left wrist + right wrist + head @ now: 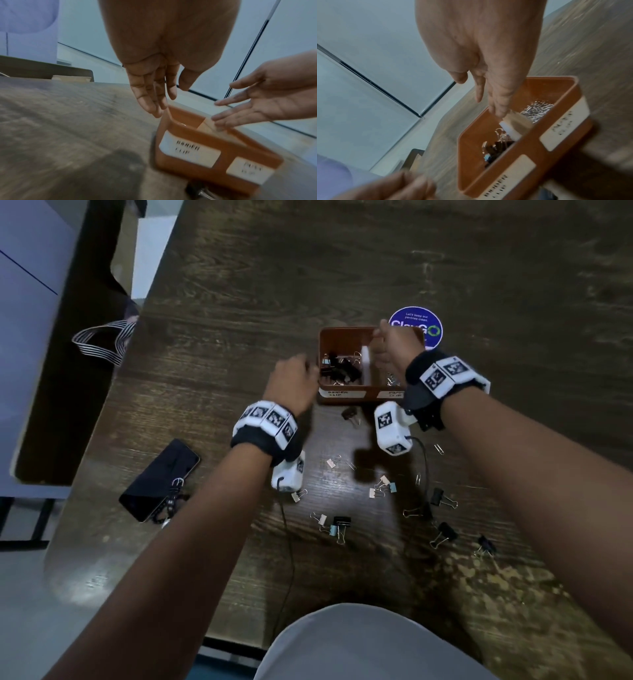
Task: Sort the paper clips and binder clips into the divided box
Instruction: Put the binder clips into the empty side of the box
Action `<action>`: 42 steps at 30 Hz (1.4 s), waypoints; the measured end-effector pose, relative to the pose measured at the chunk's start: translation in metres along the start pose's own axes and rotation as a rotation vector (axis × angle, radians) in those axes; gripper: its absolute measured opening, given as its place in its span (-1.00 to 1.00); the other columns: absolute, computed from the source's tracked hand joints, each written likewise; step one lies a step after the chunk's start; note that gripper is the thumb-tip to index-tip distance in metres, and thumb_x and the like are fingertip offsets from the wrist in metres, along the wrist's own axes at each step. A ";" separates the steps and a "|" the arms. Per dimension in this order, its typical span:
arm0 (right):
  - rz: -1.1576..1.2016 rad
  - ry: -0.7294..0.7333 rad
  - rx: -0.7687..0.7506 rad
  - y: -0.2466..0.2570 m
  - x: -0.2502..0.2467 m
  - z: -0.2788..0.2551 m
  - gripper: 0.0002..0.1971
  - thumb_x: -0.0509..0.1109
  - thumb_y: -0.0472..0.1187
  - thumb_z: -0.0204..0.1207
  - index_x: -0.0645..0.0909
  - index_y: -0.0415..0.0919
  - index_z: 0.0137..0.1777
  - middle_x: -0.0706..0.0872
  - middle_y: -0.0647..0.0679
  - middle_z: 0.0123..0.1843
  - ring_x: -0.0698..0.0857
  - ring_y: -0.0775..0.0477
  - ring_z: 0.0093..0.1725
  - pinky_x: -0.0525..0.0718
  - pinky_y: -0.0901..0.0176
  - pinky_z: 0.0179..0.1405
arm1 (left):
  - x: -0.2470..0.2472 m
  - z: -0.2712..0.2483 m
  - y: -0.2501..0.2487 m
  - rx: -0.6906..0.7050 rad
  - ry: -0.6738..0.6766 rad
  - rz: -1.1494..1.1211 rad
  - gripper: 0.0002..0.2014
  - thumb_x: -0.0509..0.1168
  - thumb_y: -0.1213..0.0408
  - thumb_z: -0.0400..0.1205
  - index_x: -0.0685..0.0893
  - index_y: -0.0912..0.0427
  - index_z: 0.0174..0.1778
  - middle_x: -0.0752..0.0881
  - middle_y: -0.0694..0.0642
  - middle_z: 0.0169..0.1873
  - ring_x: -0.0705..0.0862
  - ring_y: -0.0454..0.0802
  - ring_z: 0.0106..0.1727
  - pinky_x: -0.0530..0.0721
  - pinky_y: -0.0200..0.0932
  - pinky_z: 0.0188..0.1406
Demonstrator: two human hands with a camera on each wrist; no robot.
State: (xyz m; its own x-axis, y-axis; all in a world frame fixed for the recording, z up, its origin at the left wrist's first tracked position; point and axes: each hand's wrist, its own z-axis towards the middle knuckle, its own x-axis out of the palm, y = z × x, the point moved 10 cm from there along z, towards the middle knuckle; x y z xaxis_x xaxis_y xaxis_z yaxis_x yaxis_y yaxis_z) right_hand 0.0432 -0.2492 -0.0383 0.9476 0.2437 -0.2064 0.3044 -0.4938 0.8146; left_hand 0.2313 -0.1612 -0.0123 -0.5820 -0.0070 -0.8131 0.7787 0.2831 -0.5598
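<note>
Holding sorted clips, brown (labelled) box point(342, 400)

box point(325, 344) orange | table point(239, 302) dark woodgrain | sticker point(430, 325) blue

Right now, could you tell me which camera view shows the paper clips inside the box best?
The right wrist view: the paper clips lie unobstructed in their compartment. In the head view the right hand covers most of them; the left wrist view shows only the box's outside.
</note>
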 end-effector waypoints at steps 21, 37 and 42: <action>-1.292 0.341 -0.452 -0.125 0.072 -0.056 -0.38 0.38 -0.26 0.55 0.30 -0.15 0.60 0.19 -0.17 0.66 0.20 -0.32 0.60 0.43 -0.25 0.49 | 0.117 -0.166 0.093 -0.015 0.373 0.442 -0.71 0.36 0.28 0.63 0.55 0.24 0.24 0.58 0.20 0.19 0.67 0.21 0.10 0.62 0.02 -0.07; -1.208 0.512 -0.246 -0.172 0.051 -0.126 -0.78 0.19 -0.20 0.57 0.69 -0.15 -0.01 0.71 -0.18 0.05 0.67 -0.20 -0.01 0.66 0.00 0.01 | 0.122 -0.077 0.032 0.011 0.335 0.094 -0.77 0.11 0.38 0.68 0.66 0.31 -0.17 0.70 0.26 -0.15 0.66 0.20 -0.12 0.51 -0.08 -0.17; -1.144 0.634 -0.301 -0.195 0.089 -0.157 -0.86 0.16 -0.10 0.57 0.53 -0.01 0.01 0.63 -0.10 -0.09 0.66 -0.20 -0.09 0.64 0.02 -0.05 | 0.147 -0.094 0.024 0.192 0.442 0.288 -0.73 0.25 0.06 0.57 0.46 0.04 0.14 0.63 0.14 0.02 0.66 0.17 -0.09 0.58 -0.05 -0.19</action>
State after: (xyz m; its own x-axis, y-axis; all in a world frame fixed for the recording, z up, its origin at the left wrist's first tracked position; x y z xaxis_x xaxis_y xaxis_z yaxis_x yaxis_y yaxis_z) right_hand 0.0533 0.0000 -0.1300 -0.0562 0.7759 -0.6284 0.7792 0.4276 0.4583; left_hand 0.1423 -0.0657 -0.1299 -0.3505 0.4590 -0.8164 0.9252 0.0343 -0.3780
